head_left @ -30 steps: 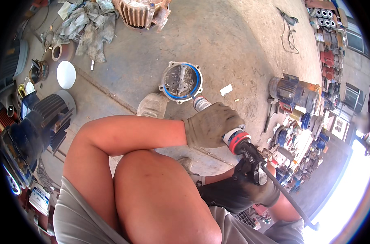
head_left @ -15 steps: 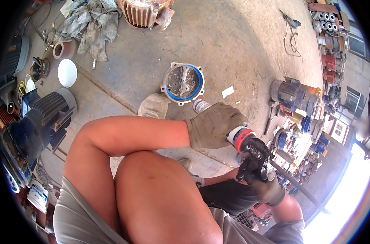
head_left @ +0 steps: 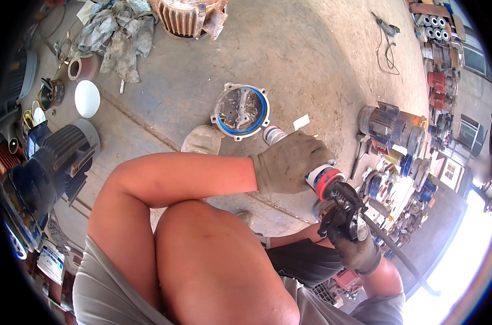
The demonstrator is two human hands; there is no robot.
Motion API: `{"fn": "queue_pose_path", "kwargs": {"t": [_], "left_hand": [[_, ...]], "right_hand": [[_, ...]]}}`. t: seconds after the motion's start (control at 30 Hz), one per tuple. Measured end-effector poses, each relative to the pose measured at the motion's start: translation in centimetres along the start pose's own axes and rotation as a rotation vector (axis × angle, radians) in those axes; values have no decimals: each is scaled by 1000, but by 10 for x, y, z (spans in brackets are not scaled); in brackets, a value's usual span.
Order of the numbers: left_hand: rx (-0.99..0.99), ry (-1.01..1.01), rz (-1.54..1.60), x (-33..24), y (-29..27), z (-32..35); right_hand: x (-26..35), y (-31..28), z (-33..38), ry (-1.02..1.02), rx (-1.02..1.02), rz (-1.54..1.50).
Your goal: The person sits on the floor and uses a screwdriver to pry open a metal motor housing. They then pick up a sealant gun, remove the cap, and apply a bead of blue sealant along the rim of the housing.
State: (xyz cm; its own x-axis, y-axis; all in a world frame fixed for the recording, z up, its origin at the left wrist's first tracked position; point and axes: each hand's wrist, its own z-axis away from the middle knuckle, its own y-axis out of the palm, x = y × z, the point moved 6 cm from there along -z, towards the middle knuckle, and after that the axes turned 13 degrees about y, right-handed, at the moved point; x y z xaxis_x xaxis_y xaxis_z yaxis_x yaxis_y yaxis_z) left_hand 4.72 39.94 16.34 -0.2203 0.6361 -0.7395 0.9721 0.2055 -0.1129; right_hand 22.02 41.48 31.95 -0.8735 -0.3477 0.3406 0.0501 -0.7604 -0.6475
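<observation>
left hand [head_left: 293,162], gloved, wraps the tube [head_left: 274,135] near the cover [head_left: 215,111]; right hand [head_left: 350,242] grips the gun [head_left: 344,194], farther from it.

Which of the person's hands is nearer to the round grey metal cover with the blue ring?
Left. The left hand, gripping the white cylindrical tube, is pictured below-right of the cover; the right hand, at the black gun handle, is farther that way.
</observation>
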Motion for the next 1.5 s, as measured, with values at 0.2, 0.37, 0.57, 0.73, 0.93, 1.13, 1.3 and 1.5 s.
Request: {"fn": "queue_pose_path", "kwargs": {"t": [0.2,0.37,0.57,0.73,0.93,1.13,1.3,1.5], "left_hand": [[14,8,16,6,3,-4],[16,33,26,8,1,-9],[15,55,6,9,2,-11],[22,64,12,8,2,-11],[59,92,-9,5,2,-10],[337,127,-96,-9,14,-11],[456,207,-229,-9,14,-4],[498,283,-314,-10,8,4]], "right_hand": [[10,-7,-5,183,-17,-252],[7,-6,-7,-23,-19,-584],[-23,7,1,36,-31,-770],[-23,7,4,-15,-47,-720],[-24,20,4,98,10,-746],[-31,47,9,-42,148,-447],[-54,95,6,23,94,-685],[-63,122,-7,-6,-3,-615]]}}
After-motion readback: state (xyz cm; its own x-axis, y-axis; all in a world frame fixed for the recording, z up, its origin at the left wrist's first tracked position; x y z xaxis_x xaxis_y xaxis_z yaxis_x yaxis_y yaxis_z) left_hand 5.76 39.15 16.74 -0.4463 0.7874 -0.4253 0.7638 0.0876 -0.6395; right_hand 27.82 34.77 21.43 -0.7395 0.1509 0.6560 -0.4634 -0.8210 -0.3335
